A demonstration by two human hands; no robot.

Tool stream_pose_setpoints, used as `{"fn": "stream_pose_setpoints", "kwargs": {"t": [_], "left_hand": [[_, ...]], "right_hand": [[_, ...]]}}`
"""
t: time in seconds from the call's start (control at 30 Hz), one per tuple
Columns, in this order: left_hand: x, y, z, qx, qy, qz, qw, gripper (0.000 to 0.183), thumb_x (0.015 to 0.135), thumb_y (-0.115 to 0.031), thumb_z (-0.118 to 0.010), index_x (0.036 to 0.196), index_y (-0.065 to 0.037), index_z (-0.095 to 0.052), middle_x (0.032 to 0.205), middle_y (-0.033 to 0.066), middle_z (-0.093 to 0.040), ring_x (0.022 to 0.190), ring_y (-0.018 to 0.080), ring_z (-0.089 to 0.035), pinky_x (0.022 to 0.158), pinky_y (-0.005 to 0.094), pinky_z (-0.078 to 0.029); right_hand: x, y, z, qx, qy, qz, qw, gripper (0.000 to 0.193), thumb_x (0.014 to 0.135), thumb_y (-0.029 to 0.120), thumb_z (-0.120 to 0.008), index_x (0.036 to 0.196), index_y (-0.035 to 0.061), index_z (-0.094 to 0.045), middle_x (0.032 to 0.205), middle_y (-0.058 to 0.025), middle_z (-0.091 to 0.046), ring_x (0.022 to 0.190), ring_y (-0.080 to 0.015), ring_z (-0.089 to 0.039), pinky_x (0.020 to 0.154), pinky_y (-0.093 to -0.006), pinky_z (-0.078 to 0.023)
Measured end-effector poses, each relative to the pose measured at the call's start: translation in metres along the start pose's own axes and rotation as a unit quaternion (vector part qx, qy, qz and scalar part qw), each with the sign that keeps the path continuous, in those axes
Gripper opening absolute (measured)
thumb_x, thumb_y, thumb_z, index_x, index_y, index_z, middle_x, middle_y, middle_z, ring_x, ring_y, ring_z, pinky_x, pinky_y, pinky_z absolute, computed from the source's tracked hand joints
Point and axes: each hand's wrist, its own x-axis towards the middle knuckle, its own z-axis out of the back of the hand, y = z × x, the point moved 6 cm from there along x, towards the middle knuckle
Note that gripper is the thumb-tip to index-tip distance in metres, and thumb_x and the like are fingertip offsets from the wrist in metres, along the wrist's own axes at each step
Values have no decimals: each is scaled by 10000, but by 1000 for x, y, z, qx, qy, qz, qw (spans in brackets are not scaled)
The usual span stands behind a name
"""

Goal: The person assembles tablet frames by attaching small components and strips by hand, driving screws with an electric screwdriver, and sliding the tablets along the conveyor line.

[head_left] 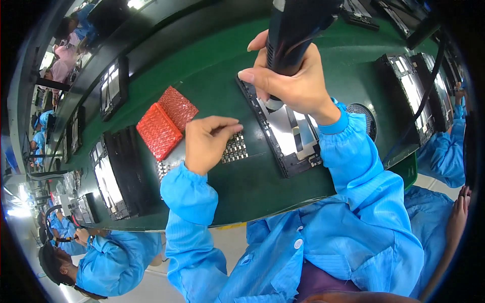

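Note:
My right hand is wrapped round a thick black electric screwdriver, which stands upright with its metal tip end over a flat black device frame. Silvery panels and ribbon-like strips show inside that frame, partly hidden by my hand and wrist. To the left, my left hand has thumb and forefinger pinched together; whatever lies between them is too small to make out. Just below those fingertips lies a sheet of small dark and silver pieces, partly covered by the hand.
Red bubble-wrap packets lie on the green table beyond my left hand. Stacked device frames stand left, more frames at right. A round mesh-topped object sits by my right sleeve. A dark cable hangs right; co-workers sit nearby.

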Motion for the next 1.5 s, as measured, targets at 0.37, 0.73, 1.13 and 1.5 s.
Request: {"fn": "stream_pose_setpoints", "kwargs": {"t": [0.37, 0.73, 1.13, 1.5], "left_hand": [[32, 13, -42, -221, 56, 53, 972, 117, 778, -34, -675, 836, 61, -640, 701, 62, -643, 591, 83, -573, 543, 200, -468], [43, 19, -45, -135, 51, 30, 989, 95, 723, 5, -701, 783, 50, -644, 773, 56, -578, 672, 106, -587, 587, 240, -475], [54, 27, -45, -166, 112, 160, 967, 122, 698, 35, -649, 774, -7, -563, 683, 61, -613, 558, 118, -610, 430, 196, -463], [55, 29, -47, -176, 110, 157, 966, 84, 710, 35, -633, 777, 16, -586, 694, 69, -621, 562, 122, -616, 429, 187, -460]], "right_hand": [[5, -13, -4, -5, 4, 11, 1000, 341, 740, -23, -698, 1014, -33, -494, 602, -44, -576, 501, -96, -555, 477, -221, -430], [7, -18, -8, -30, 15, 44, 998, 346, 740, -28, -693, 1021, -45, -491, 606, -47, -579, 509, -93, -561, 479, -219, -430], [5, -34, -17, -49, 13, 74, 996, 327, 716, 8, -738, 972, -38, -540, 617, -34, -583, 530, -75, -560, 497, -207, -437], [5, -40, -18, -52, 22, 68, 996, 309, 703, 20, -748, 930, -40, -547, 620, -33, -594, 525, -77, -563, 508, -212, -446]]}}
